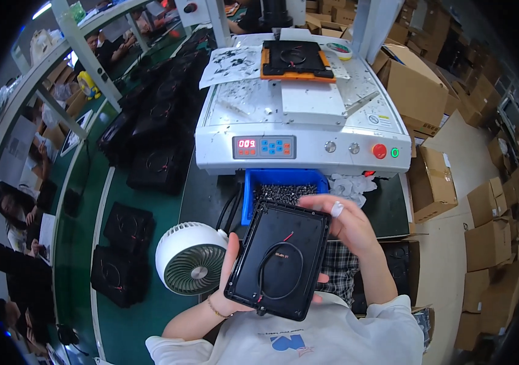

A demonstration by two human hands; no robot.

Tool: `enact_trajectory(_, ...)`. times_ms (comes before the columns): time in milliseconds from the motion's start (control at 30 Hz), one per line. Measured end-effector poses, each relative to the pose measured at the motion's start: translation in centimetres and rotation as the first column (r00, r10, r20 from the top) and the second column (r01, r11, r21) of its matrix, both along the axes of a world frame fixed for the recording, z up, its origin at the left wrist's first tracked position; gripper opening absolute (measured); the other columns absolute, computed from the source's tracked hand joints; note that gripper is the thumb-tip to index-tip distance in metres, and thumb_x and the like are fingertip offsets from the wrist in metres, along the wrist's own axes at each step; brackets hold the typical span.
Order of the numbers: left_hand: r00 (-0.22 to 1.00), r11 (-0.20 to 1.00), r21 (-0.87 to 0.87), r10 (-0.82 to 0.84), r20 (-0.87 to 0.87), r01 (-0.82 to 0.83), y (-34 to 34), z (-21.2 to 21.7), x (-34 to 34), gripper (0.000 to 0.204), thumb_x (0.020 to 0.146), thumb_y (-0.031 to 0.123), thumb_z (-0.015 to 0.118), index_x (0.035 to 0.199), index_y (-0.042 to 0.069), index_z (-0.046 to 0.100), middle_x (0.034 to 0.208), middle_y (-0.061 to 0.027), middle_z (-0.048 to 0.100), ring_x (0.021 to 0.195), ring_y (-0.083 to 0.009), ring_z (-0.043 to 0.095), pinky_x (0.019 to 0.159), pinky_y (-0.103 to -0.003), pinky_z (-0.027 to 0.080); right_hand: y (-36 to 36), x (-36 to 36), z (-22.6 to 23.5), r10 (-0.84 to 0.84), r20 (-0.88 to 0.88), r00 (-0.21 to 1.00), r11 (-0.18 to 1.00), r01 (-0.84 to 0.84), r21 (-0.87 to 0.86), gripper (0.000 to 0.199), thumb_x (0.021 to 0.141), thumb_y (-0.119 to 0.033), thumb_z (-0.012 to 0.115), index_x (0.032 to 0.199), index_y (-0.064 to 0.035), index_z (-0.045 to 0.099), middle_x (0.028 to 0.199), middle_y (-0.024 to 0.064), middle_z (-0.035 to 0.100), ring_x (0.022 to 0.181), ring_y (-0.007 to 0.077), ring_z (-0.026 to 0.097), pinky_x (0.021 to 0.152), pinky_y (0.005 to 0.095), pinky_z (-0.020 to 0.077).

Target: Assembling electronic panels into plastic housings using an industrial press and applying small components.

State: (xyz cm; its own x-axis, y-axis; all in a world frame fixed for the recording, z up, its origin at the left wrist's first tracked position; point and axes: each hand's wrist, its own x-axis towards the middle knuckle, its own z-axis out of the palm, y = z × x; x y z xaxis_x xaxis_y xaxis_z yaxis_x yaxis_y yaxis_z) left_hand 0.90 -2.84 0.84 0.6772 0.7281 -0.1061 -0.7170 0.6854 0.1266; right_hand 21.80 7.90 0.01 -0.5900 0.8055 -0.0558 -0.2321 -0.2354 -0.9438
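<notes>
The green bench (122,334) carries black housings (156,167), several grouped along its rear length. The black-speckled white machine deck (235,106) supports a stained paper sheet (229,66), a white block (312,104) and a slim metal tool (363,103). The dark table (390,219) below holds a blue bin (250,198). Cardboard boxes (488,241) stand on the beige floor (448,225).

white shirt (363,331) | blue print (287,342) | plaid bottoms (340,264) | bracelet (215,308) | fingers (319,200): white wrap (337,209)

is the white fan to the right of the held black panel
No, the white fan stands left of the black panel.
</notes>
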Motion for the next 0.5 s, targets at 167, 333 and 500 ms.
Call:
enact_trajectory(167,0.999,0.998,0.049,-0.031,0.016,0.030,-0.3,-1.8,0.0,0.102,0.078,0.087,0.029,0.154,0.019,0.015,0.153,-0.0249,0.023,0.135,-0.0530,0.027,0.110,-0.065,0.024,-0.1,0.0,1.5,-0.155,0.298,0.942,0.681,-0.117,0.723,0.024,0.084,-0.007,0.068,0.108,-0.0061,0.070,0.111,0.0076,0.062,0.095,0.0193,0.058,0.083,0.0315,0.0487)
enact_trajectory(333,0.998,0.998,0.034,-0.046,0.048,0.044,-0.7,-2.9,0.3,0.099,0.082,0.084,0.026,0.153,0.016,0.013,0.149,-0.0273,0.030,0.134,-0.0508,0.033,0.110,-0.061,0.028,-0.6,-0.9,2.3,-0.132,0.487,0.863,0.504,-0.364,0.783,0.021,0.073,-0.008,0.075,0.094,-0.0102,0.072,0.103,0.0014,0.061,0.092,0.0214,0.053,0.078,0.0332,0.0470)
enact_trajectory(500,0.999,0.994,0.110,-0.027,0.030,0.024,-1.0,-3.1,0.1,0.095,0.085,0.080,0.025,0.153,0.013,0.016,0.148,-0.0254,0.032,0.134,-0.0453,0.036,0.111,-0.056,0.029,-0.4,-0.9,3.3,-0.040,0.394,0.918,0.522,-0.318,0.792,0.014,0.076,-0.005,0.072,0.087,-0.0068,0.063,0.098,0.0034,0.062,0.092,0.0226,0.054,0.078,0.0332,0.0461)
